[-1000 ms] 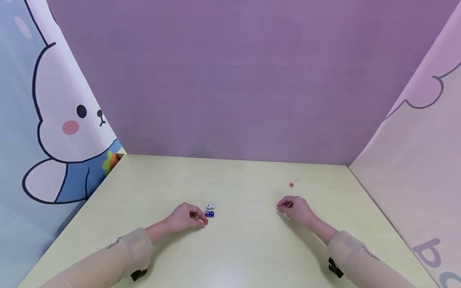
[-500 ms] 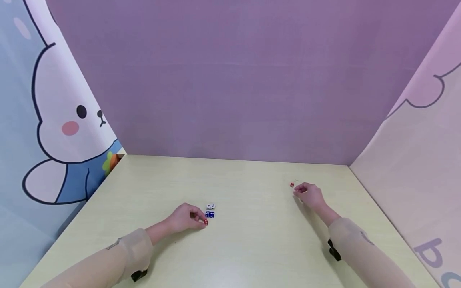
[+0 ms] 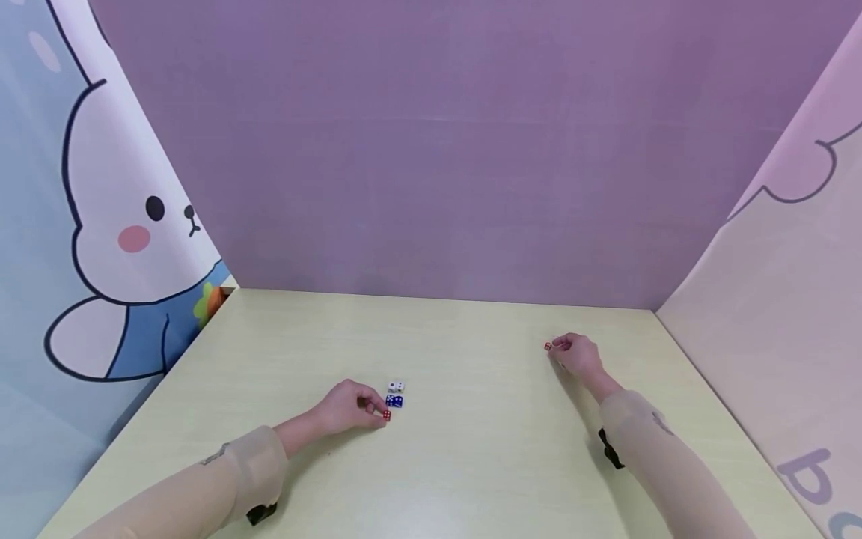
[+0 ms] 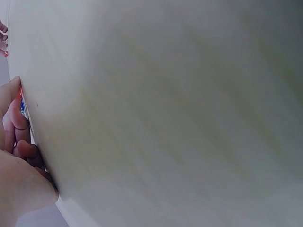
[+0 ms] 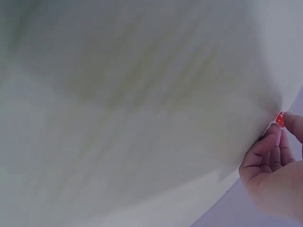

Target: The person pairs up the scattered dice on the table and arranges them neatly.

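Observation:
My left hand (image 3: 346, 406) rests low on the table, thumb and fingertip at a small red die (image 3: 387, 415), which it pinches. Just beyond that die stand two blue dice (image 3: 394, 401) side by side, and behind them two white dice (image 3: 396, 386). Far to the right, my right hand (image 3: 579, 355) has thumb and fingertips at a second red die (image 3: 548, 346). In the right wrist view this red die (image 5: 280, 119) with white pips sits between thumb and finger. The left wrist view shows my left fingers (image 4: 19, 118) edge-on, with only slivers of red and blue past them.
The pale wooden table (image 3: 465, 464) runs back to a purple panel (image 3: 431, 150). A rabbit-printed sheet (image 3: 114, 209) stands along the left edge, and a pale pink printed sheet (image 3: 774, 299) along the right.
My right hand has moved away and to the right, up to the far red die, and its fingers have closed on it. The left hand and the dice by it stay in place.

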Action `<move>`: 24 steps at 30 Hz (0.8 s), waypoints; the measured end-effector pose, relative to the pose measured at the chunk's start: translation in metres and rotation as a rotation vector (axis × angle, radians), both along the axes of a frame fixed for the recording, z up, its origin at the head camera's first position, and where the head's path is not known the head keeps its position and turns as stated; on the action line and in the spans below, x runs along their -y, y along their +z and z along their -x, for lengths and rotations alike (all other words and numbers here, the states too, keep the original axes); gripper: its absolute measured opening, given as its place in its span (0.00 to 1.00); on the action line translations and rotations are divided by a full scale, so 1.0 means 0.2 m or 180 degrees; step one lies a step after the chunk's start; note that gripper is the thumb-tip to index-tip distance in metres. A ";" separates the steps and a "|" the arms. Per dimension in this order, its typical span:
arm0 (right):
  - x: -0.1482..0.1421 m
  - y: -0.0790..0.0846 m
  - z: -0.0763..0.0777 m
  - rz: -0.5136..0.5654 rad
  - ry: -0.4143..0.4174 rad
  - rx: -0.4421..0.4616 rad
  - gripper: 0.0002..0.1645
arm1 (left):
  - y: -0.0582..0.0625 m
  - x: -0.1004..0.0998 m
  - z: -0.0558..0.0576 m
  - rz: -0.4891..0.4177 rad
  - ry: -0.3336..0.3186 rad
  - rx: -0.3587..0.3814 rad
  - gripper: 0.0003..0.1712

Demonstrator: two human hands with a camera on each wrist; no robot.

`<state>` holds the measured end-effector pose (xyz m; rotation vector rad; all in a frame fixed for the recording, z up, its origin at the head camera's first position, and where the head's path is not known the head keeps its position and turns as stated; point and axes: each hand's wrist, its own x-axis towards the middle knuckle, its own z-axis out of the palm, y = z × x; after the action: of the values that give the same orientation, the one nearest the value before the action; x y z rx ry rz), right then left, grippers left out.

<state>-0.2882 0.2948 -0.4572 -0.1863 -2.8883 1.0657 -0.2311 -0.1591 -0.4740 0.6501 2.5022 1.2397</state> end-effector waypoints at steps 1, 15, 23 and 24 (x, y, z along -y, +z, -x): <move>0.00 0.00 0.00 -0.0012 0.0001 0.0026 0.15 | 0.00 0.00 0.00 -0.0001 0.0002 0.0001 0.08; -0.02 0.00 0.05 -0.0290 -0.0012 0.0143 0.13 | 0.03 -0.01 0.00 0.0017 0.0040 0.0047 0.08; -0.01 0.00 0.03 -0.0289 0.0090 0.0001 0.11 | 0.03 -0.02 -0.01 0.0026 0.0020 0.0014 0.08; -0.01 0.00 0.02 -0.0291 0.0087 -0.0006 0.11 | 0.04 -0.02 -0.01 0.0025 0.0015 0.0014 0.08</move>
<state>-0.2927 0.2963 -0.4573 -0.1415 -2.9383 0.9344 -0.2288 -0.1559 -0.4667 0.6392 2.5052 1.2309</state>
